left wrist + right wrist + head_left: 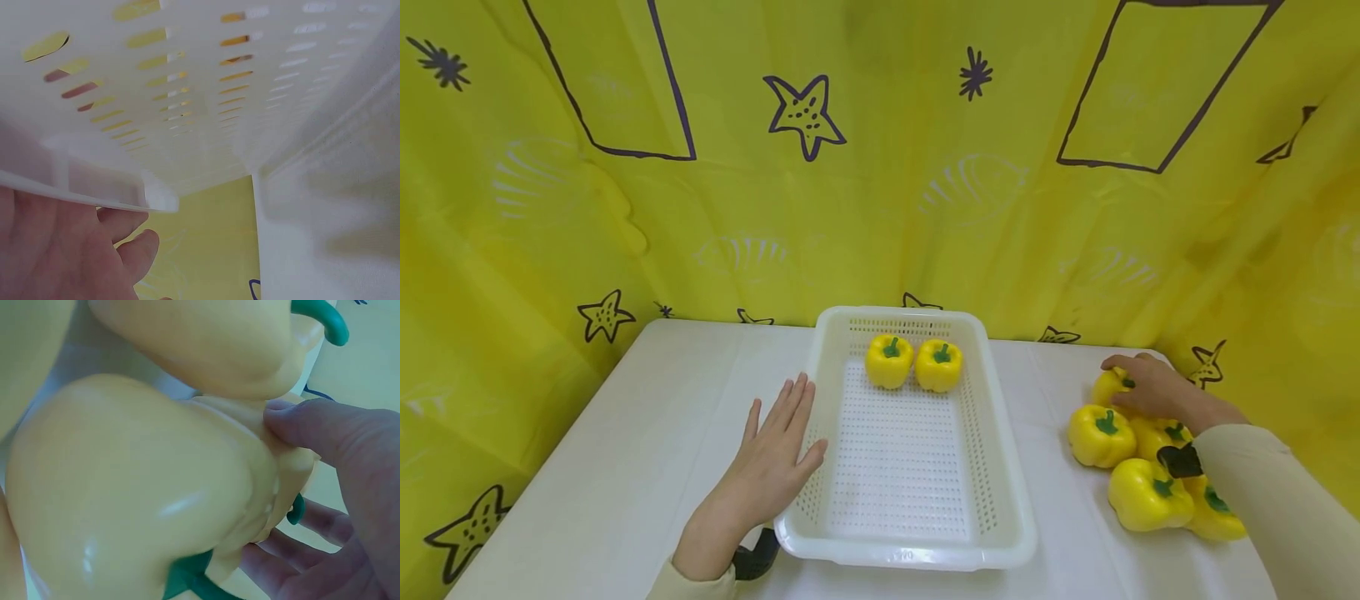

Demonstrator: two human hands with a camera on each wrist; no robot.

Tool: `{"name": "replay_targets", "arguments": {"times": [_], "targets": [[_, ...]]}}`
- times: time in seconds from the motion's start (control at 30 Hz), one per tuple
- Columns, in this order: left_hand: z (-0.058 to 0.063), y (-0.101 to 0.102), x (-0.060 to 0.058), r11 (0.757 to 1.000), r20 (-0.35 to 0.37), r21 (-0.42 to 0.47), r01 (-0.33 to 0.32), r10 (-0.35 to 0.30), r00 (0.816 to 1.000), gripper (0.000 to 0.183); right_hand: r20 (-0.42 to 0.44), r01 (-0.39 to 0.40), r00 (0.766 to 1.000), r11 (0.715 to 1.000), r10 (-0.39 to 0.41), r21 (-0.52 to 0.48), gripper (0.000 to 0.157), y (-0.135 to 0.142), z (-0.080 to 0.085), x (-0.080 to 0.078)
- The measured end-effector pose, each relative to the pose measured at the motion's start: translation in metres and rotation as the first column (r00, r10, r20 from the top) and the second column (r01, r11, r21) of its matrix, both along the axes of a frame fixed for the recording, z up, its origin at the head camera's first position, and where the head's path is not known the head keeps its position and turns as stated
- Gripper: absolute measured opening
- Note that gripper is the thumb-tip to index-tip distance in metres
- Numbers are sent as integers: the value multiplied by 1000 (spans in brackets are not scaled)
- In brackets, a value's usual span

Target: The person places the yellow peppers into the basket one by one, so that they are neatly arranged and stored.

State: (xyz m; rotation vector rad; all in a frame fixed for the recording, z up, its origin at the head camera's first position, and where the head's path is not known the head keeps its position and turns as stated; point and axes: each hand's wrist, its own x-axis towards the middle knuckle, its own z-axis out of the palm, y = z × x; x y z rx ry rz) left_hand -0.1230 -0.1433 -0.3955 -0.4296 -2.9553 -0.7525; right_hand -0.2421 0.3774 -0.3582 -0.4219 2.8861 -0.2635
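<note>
My left hand [767, 467], fingers straight and spread, rests on the left rim of a white perforated plastic basket [904, 557]. From the left wrist view, that hand [62, 250] lies against the underside of the rim. Two yellow bell peppers with green stems, a left one [889, 371] and a right one [938, 375], stand side by side at the basket's far end. Over at the right, my right hand [1161, 390] grips the farthest yellow bell pepper [1107, 388] of a cluster. Its thumb [300, 422] presses one side, with the fingers curled round the other.
Several more yellow bell peppers crowd under and beside the right forearm, among them a left one [1099, 442] and a near one [1148, 498]. The white table [610, 467] extends on both sides of the basket. A yellow patterned curtain [880, 200] hangs behind it.
</note>
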Motion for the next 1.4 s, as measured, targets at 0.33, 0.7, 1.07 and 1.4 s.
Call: {"name": "replay_targets", "arguments": {"times": [0.33,0.7,1.07,1.4], "targets": [[0,1,0,1000,-11,6,6,-6,1000,73,-2,0,1000,1000,0,-20,47,-6,4,1],[1,2,0,1000,-12,6,5,-5,1000,74,-27,-9,1000,1000,8,-19,46,-15,9,0],[1,1,0,1000,-17,0,4,-4,1000,74,-27,-3,1000,999,1,-51,47,-19,15,0],[1,0,0,1000,-2,-12,-3,3,1000,74,-63,-40,997,998,36,-52,49,-27,23,0]]}}
